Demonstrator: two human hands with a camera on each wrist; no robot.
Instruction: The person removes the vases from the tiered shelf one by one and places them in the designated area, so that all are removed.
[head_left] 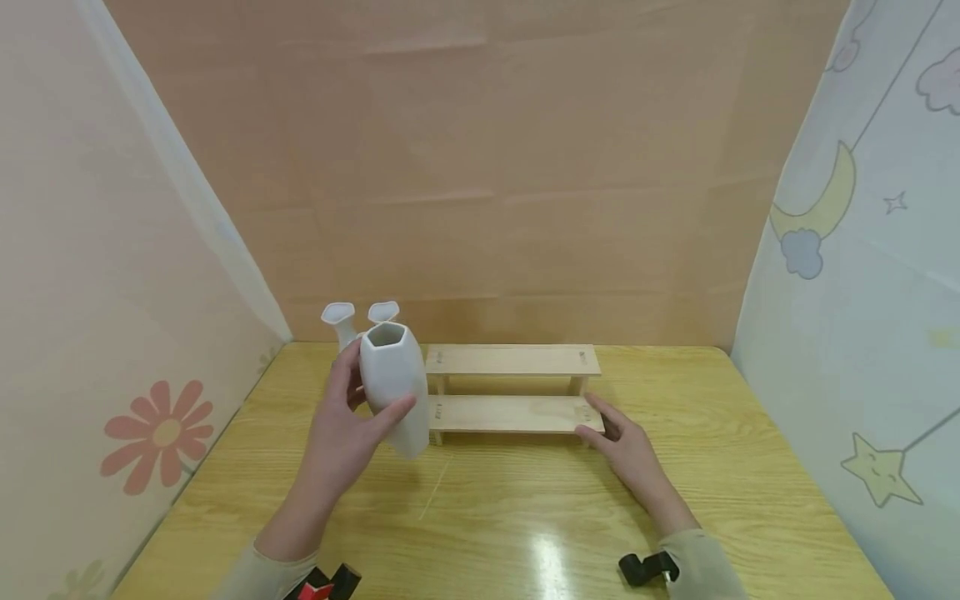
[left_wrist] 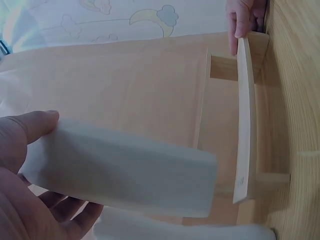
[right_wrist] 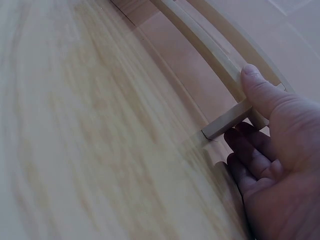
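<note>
A tall white faceted vase (head_left: 397,375) with a five-sided mouth is gripped in my left hand (head_left: 341,442), thumb across its front and fingers behind. In the left wrist view the same vase (left_wrist: 125,167) is held off the table, its base pointing toward the wooden stand. That two-step stand (head_left: 510,414) of pale wood sits just to its right. At the right end of the lower step, my right hand (head_left: 626,450) holds the board, thumb on its front edge. The right wrist view shows the fingers (right_wrist: 250,152) curled beside the stand's leg.
Behind the held vase rise two white flared vase mouths (head_left: 339,313), their lower parts mostly hidden. The wood-grain table (head_left: 525,500) meets an orange-brown backdrop (head_left: 480,183) just behind the stand. Printed cloth walls (head_left: 862,333) stand at both sides.
</note>
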